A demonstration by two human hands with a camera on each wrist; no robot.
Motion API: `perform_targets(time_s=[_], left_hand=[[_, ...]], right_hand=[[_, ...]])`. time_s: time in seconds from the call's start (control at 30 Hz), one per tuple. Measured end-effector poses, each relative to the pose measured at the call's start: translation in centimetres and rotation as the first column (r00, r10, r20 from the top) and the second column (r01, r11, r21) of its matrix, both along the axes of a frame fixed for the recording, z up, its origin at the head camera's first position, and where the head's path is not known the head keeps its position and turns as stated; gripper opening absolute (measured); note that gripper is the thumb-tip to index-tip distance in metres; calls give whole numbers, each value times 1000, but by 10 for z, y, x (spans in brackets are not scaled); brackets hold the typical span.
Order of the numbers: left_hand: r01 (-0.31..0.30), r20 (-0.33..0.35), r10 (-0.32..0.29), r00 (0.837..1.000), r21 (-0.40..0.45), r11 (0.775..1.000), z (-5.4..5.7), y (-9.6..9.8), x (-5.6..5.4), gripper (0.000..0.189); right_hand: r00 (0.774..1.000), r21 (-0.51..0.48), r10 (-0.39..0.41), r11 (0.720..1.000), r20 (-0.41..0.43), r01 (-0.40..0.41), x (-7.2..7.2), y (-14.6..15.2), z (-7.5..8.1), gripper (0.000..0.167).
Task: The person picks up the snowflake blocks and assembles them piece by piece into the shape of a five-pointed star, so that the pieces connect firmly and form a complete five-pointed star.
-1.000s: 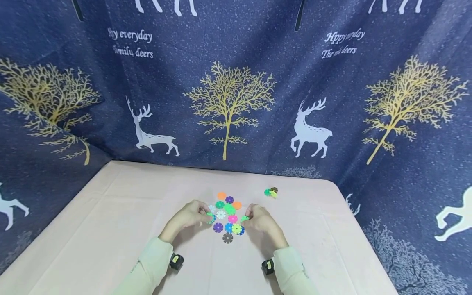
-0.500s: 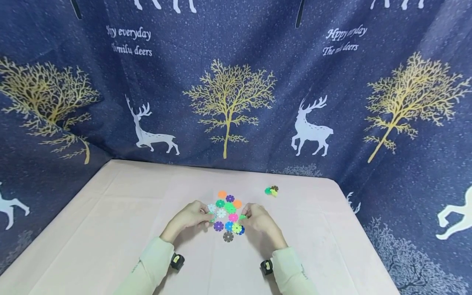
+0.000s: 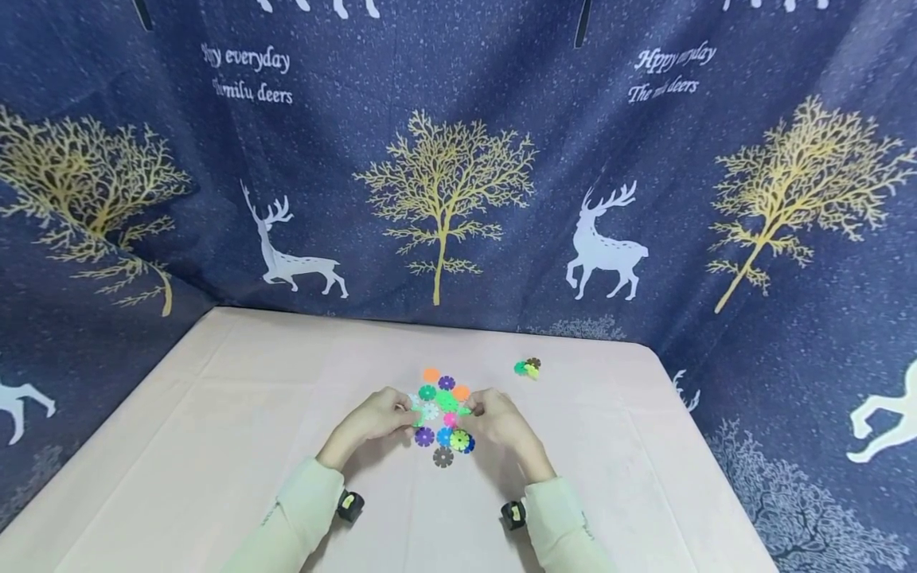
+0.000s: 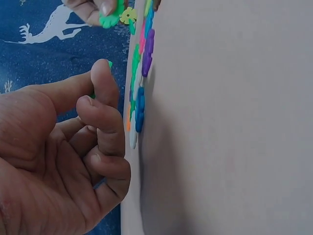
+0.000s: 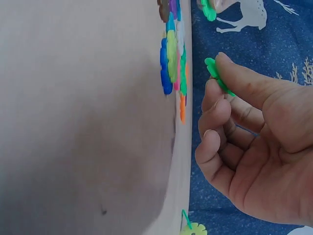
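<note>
My left hand pinches a green notched plastic disc between thumb and index finger, at the left side of a group of discs. Opposite it, my right hand holds a second green disc by thumb and fingertip. Both held discs are above the tabletop and apart from each other. Below and between the hands lie flower-shaped discs, among them a white one, a pink one, a purple one and a yellow-green one. In the left wrist view, fingers hide most of the left disc.
A small separate cluster of green, yellow and brown discs lies toward the back right. The table has a pale pink cover. Behind it hangs a dark blue cloth printed with deer and trees.
Both hands have moved inward, bringing the two green discs closer together over the group. The discs on the table keep their arrangement.
</note>
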State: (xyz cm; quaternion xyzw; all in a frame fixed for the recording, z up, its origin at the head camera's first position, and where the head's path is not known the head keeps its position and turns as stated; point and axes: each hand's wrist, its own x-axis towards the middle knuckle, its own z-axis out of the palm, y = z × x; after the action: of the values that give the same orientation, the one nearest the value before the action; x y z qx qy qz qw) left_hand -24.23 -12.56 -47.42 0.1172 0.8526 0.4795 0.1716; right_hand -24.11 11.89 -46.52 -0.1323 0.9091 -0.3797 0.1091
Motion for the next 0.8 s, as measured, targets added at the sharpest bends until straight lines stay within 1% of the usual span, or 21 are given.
perform_targets(time_s=[0.13,0.27,0.4,0.47,0.6,0.8], left_hand=[[16,-9,-16,1000,6,1000,1,3,0,18],[34,-23,-34,999,13,999,0,5,0,19],[45,-15,-45,999,22,999,-3,7,2,20],[49,-9,-49,999,23,999,-4,9,2,21],[58,-11,-57,998,37,998,-4,11,2,23],[70,8,-71,997,95,993,-2,13,1,23]], right_hand=[[1000,-13,19,1000,-16,-20,0,-3,1,30],[997,-37,57,998,-48,-59,0,-5,1,36],[995,-51,73,996,-65,-77,1,-6,0,27],[994,-53,78,995,-73,-82,2,-6,0,20],[991,-54,98,993,-87,-102,3,-6,1,15],[991,-68,103,992,-88,-110,2,-7,3,7]])
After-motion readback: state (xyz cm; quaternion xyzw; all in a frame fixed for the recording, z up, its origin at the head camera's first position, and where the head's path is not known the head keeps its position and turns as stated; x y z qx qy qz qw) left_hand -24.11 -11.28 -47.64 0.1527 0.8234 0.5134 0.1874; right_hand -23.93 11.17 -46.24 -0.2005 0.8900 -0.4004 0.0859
